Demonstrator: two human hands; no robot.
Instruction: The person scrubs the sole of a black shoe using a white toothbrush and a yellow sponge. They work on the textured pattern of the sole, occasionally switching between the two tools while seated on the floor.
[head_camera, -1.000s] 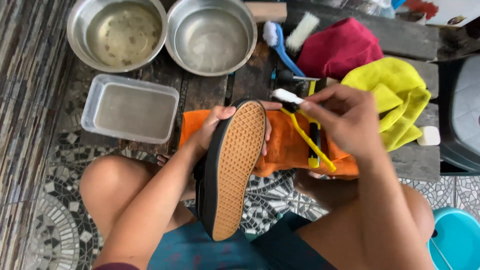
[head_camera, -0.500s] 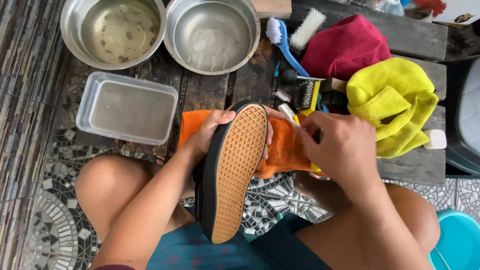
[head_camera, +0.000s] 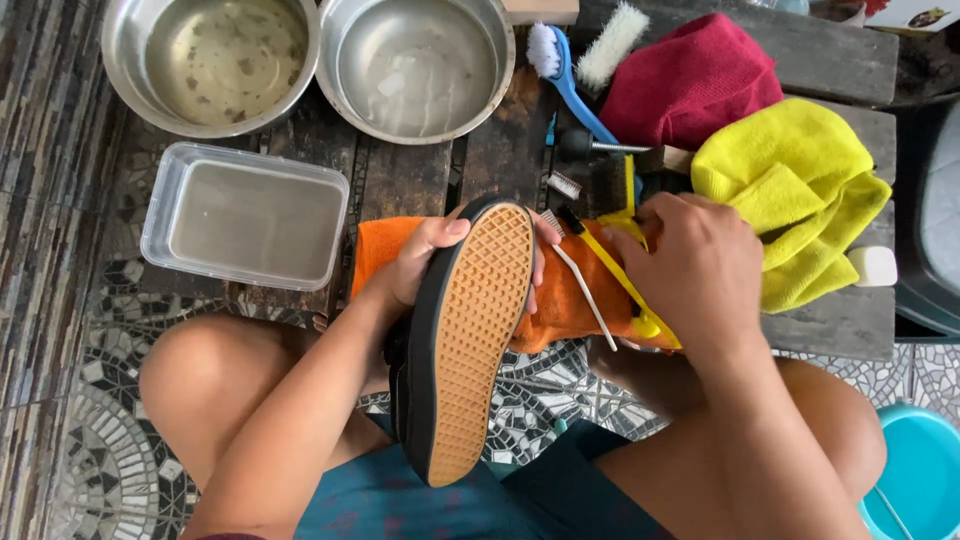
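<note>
The left hand (head_camera: 425, 262) is wrapped around a black shoe (head_camera: 465, 340). The fingers curl over the toe end and the thumb lies on the tan sole. The shoe is turned over, so the bumpy sole faces up. It is held above the person's lap, with its toe reaching over the near edge of the dark wood surface (head_camera: 830, 325).

The right hand (head_camera: 690, 265) is closed, with fingers pressed together around the brushes. It pinches a yellow brush (head_camera: 612, 270) and a thin white brush (head_camera: 578, 282). Both brushes point toward the shoe's toe. They lie just over an orange cloth (head_camera: 570, 300), which rests at the near edge of the surface, under the shoe's toe.

A yellow cloth (head_camera: 790, 190) is just beside the right hand, toward the right edge. A red cloth (head_camera: 690, 80) sits behind it, near the far edge. A blue brush (head_camera: 565, 70) with white bristles lies next to the red cloth.

Two metal bowls (head_camera: 210, 60) stand side by side at the far left corner. A clear plastic box (head_camera: 245, 215) sits in front of them, near the left edge. A bit of a blue bucket (head_camera: 915, 470) shows on the floor at the right.
</note>
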